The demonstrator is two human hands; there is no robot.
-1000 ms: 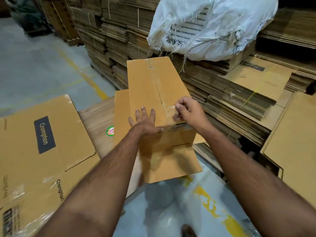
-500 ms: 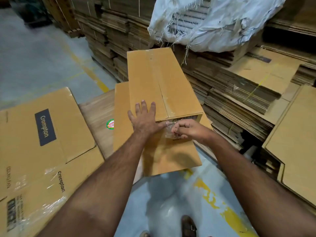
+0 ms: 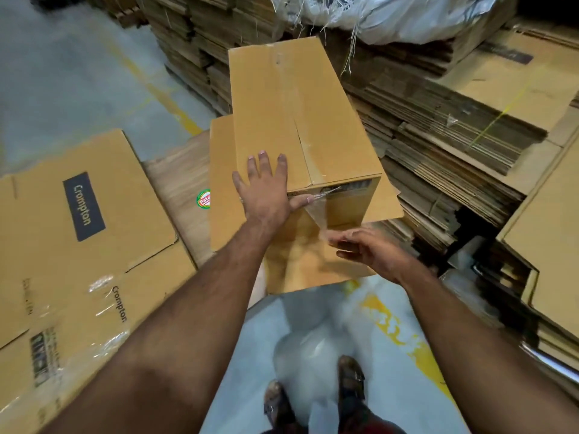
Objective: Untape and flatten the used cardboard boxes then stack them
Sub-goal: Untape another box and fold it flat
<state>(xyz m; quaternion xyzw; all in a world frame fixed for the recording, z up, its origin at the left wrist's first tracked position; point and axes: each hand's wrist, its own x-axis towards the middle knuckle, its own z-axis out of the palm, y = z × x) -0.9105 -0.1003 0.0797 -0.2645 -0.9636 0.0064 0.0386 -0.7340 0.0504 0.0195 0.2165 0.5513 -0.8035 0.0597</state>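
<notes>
A tall closed brown cardboard box (image 3: 282, 114) stands in front of me on a flattened brown sheet (image 3: 221, 183). My left hand (image 3: 266, 192) lies flat on the box's near top corner, fingers spread, thumb over the front edge. A strip of clear tape (image 3: 319, 211) stretches from the box's front face down to my right hand (image 3: 366, 249), which pinches its lower end just below and in front of the box. The tape further up the top seam still looks stuck down.
Flattened Crompton boxes (image 3: 84, 245) lie at the left. Tall stacks of flattened cardboard (image 3: 454, 145) fill the back and right, with a white sack (image 3: 391, 14) on top. Grey floor with yellow lines (image 3: 398, 333) and my shoes (image 3: 351, 380) are below.
My right hand has pulled down and toward me, peeling the tape off the box's front face. My left hand stays pressed on the box top.
</notes>
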